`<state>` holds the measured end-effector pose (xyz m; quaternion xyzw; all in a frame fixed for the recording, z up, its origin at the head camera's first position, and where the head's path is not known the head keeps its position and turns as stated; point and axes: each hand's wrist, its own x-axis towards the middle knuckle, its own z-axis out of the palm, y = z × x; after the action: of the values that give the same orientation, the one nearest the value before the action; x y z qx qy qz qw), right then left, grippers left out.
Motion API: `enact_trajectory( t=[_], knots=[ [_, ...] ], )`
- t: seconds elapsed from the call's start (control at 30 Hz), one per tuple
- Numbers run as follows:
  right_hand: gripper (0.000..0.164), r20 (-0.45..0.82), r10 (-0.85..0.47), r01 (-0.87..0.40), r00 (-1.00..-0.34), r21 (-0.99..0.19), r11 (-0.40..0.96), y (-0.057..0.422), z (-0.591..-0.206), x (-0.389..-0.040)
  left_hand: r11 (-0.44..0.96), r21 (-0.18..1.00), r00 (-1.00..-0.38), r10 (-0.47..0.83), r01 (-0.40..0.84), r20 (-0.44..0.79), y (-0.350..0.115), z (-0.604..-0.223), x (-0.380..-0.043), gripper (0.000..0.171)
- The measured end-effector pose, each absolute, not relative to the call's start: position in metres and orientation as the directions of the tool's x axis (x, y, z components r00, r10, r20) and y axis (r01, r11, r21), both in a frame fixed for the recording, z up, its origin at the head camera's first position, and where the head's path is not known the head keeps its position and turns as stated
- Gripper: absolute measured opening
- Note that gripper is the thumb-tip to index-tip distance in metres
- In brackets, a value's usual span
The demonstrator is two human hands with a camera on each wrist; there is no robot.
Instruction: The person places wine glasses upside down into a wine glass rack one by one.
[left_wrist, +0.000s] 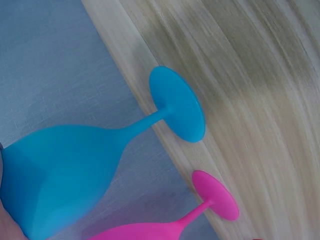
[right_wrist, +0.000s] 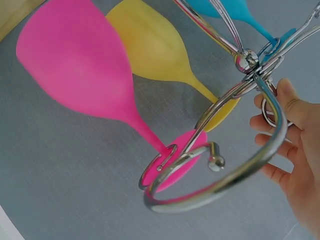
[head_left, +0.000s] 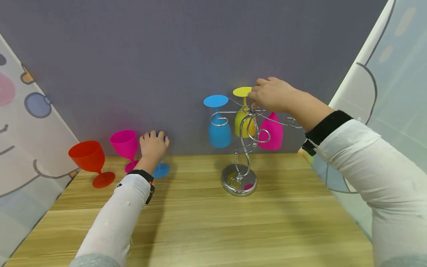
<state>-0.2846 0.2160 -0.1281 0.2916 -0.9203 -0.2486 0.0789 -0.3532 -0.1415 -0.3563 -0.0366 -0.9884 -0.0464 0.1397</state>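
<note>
My left hand (head_left: 154, 146) grips the bowl of a blue plastic goblet (left_wrist: 65, 170) from above. The goblet's foot (head_left: 161, 170) is at the table's back edge. Atop a chrome wire goblet rack (head_left: 245, 148), my right hand (head_left: 273, 92) pinches the small ring; in the right wrist view thumb and fingers (right_wrist: 295, 107) meet around it. From the rack's curled arms hang three upside-down goblets: a light blue one (head_left: 220, 135), a yellow one (head_left: 242, 92) and a pink one (head_left: 271, 133). The left fingertips are mostly hidden in the left wrist view.
Beside my left hand stand an upright pink goblet (head_left: 124, 144) and, farther left, a red goblet (head_left: 87, 155). The wooden table (head_left: 200, 222) backs onto a grey panel (head_left: 150, 66). Printed panels (head_left: 26, 148) flank both sides.
</note>
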Motion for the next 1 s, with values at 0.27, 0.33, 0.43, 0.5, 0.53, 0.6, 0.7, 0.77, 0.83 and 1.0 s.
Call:
enact_trajectory(
  t=[0.27,0.33,0.43,0.5,0.53,0.6,0.7,0.77,0.83,1.0],
  knots=[
    [0.027,0.052,-0.56,-0.489,-0.827,0.424,0.762,0.219,-0.135,-0.281,0.993,0.084,-0.965,0.062,0.085,0.254,-0.144,-0.357,-0.353,0.045],
    [0.029,0.071,-0.546,-0.479,-0.835,0.396,0.784,0.219,-0.137,-0.278,0.993,0.088,-0.967,0.057,0.081,0.249,-0.144,-0.358,-0.353,0.045],
    [0.04,0.098,-0.496,-0.441,-0.863,0.336,0.832,0.22,-0.139,-0.27,0.992,0.097,-0.966,0.05,0.077,0.254,-0.144,-0.36,-0.353,0.045],
    [0.049,0.12,-0.45,-0.405,-0.885,0.275,0.872,0.221,-0.139,-0.263,0.992,0.098,-0.966,0.054,0.081,0.254,-0.144,-0.36,-0.353,0.046],
    [0.053,0.133,-0.428,-0.388,-0.894,0.249,0.887,0.223,-0.139,-0.258,0.991,0.098,-0.965,0.06,0.087,0.254,-0.144,-0.36,-0.353,0.046],
    [0.059,0.157,-0.379,-0.348,-0.912,0.194,0.917,0.224,-0.14,-0.25,0.991,0.098,-0.967,0.067,0.094,0.248,-0.143,-0.36,-0.353,0.046],
    [0.061,0.18,-0.305,-0.288,-0.935,0.113,0.951,0.226,-0.142,-0.239,0.99,0.1,-0.968,0.072,0.099,0.242,-0.142,-0.358,-0.353,0.047],
    [0.063,0.187,-0.255,-0.25,-0.949,0.048,0.967,0.226,-0.143,-0.232,0.99,0.1,-0.967,0.072,0.099,0.245,-0.142,-0.358,-0.354,0.047],
    [0.065,0.201,-0.219,-0.228,-0.955,-0.023,0.973,0.227,-0.145,-0.226,0.99,0.098,-0.964,0.075,0.102,0.254,-0.141,-0.358,-0.355,0.047],
    [0.064,0.311,-0.217,-0.288,-0.925,-0.206,0.935,0.23,-0.155,-0.203,0.99,0.095,-0.964,0.073,0.1,0.255,-0.14,-0.358,-0.356,0.046]
  ],
)
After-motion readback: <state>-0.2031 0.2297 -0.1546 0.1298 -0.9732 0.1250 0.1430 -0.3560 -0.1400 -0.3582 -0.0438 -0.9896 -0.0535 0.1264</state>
